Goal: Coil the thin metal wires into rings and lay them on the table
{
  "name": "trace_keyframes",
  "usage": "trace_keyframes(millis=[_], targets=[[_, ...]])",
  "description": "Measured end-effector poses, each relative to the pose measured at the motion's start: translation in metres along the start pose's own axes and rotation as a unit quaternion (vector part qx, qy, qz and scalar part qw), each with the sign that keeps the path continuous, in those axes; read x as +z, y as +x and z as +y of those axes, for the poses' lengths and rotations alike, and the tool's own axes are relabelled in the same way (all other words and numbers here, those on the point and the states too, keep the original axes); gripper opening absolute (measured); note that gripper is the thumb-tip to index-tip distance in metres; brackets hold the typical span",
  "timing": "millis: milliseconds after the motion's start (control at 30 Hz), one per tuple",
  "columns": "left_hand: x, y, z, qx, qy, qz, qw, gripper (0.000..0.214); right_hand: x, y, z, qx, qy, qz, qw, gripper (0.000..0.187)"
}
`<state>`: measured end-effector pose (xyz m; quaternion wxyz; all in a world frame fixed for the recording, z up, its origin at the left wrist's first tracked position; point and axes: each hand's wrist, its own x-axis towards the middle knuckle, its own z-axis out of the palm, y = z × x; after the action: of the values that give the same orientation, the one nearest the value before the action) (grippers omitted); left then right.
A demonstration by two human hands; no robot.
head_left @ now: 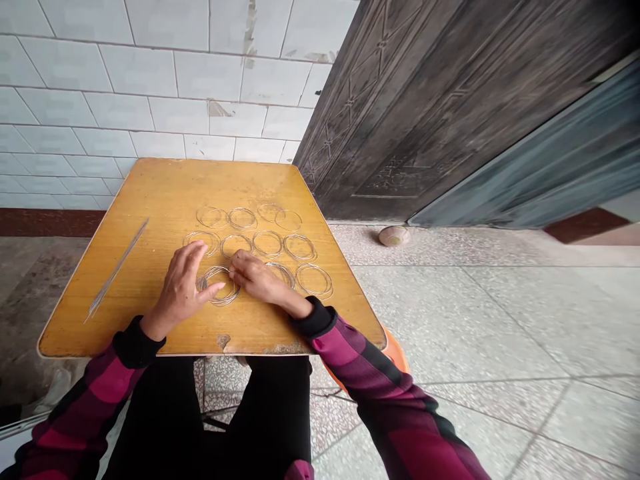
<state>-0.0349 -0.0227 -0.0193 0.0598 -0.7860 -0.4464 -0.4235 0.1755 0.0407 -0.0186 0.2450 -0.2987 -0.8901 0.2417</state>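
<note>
A coiled wire ring (221, 288) lies on the small wooden table (150, 193) near its front edge. My left hand (183, 288) rests on the ring's left side, thumb and fingers curved over the wire. My right hand (256, 276) pinches the ring's right edge with closed fingertips. Several finished wire rings (270, 243) lie in rows behind and to the right of my hands, one (314, 280) just right of my right wrist.
A bundle of straight wires (116, 270) lies diagonally on the table's left side. A white tiled wall stands behind the table and a dark carved door (425, 113) to the right. A small bowl (393, 235) sits on the floor by the door. An orange stool edge (395, 353) shows under my right arm.
</note>
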Motion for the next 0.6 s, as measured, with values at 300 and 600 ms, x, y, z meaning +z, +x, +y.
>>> trace_keyframes(millis=[300, 600], targets=[[0.001, -0.001, -0.002, 0.005, -0.011, -0.036, 0.999, 0.015, -0.019, -0.001, -0.014, 0.03, 0.09, -0.038, 0.995, 0.014], [0.022, -0.008, -0.013, -0.14, 0.038, -0.113, 0.983, 0.017, 0.009, 0.009, 0.006, 0.065, -0.003, 0.032, 0.997, 0.011]])
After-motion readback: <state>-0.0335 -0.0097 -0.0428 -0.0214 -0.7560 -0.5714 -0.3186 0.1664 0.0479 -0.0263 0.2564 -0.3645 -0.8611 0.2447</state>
